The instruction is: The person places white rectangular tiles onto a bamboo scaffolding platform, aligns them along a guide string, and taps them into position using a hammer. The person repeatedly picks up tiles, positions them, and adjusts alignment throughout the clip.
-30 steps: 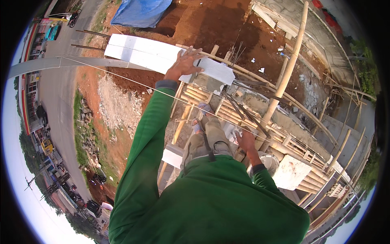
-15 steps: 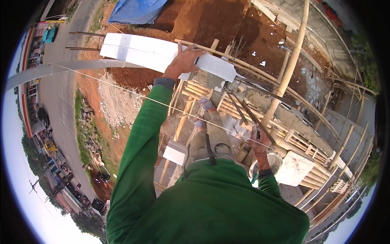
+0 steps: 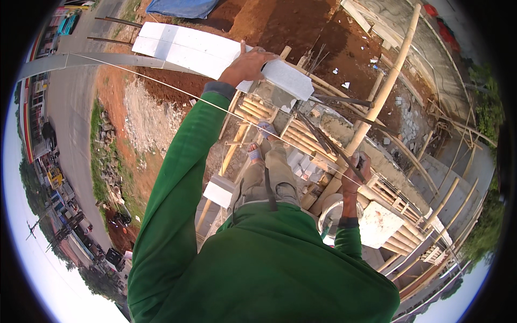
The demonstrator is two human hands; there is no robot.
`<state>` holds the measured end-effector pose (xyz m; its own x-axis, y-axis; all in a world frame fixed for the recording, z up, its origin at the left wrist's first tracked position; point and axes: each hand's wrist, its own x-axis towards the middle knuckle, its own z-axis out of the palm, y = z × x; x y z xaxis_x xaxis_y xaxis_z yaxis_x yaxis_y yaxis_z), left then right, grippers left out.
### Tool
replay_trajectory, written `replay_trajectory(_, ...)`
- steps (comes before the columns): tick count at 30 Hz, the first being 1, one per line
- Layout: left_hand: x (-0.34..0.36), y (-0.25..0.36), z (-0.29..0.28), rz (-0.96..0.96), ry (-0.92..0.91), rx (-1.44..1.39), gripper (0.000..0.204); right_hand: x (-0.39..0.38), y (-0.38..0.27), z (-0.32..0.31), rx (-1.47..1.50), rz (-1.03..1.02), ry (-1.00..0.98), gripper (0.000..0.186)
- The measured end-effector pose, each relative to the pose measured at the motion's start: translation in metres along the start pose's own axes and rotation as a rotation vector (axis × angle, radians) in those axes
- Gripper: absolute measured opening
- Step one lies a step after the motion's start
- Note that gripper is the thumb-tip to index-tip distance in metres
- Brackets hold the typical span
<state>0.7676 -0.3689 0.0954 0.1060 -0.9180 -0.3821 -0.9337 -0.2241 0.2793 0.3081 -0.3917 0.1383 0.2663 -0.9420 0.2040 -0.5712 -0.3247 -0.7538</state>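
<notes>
My left hand point(image 3: 249, 65) lies on the end of a row of white blocks point(image 3: 186, 47), with fingers stretched to the right toward a single white block point(image 3: 289, 79). A dark gap shows between that block and the row, just by my fingertips. At the right, my right hand point(image 3: 355, 173) is closed around something small and greyish that I cannot make out. Dark steel bars point(image 3: 328, 141) slant down beside it. Below this hand stands a pale bucket point(image 3: 331, 213), partly covered by my forearm. A thin white string point(image 3: 177, 90) crosses in front of my left sleeve.
Bamboo poles point(image 3: 392, 81) and rails form scaffolding on the right. My feet stand on a bamboo platform point(image 3: 253, 110). A whitish board point(image 3: 379, 223) lies right of the bucket, and a white block point(image 3: 218, 191) sits left of my legs. A road point(image 3: 72, 118) runs far below.
My right hand has risen away from the bucket, up and to the right toward the steel bars. My left hand stays on the blocks. The whole view has shifted slightly.
</notes>
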Motion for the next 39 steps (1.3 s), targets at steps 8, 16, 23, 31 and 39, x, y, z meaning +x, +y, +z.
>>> replay_trajectory(8,0.0,0.004,-0.01,-0.007,-0.058,-0.001,0.092,-0.01,-0.003,0.002,0.01,0.182,-0.126,0.019)
replay_trajectory(16,0.006,0.002,-0.009,-0.017,-0.115,0.083,0.099,-0.007,-0.001,0.003,-0.023,0.211,-0.169,0.025)
replay_trajectory(23,0.005,0.002,-0.008,-0.002,-0.049,0.124,0.095,-0.009,0.006,0.009,0.006,0.199,-0.145,0.025)
replay_trajectory(31,0.004,0.006,-0.016,-0.018,-0.108,0.107,0.098,-0.013,0.009,0.015,0.024,0.152,-0.112,0.024)
replay_trajectory(39,0.002,0.0,-0.011,0.04,-0.08,0.057,0.1,-0.028,0.009,0.023,0.021,0.195,-0.135,0.028)
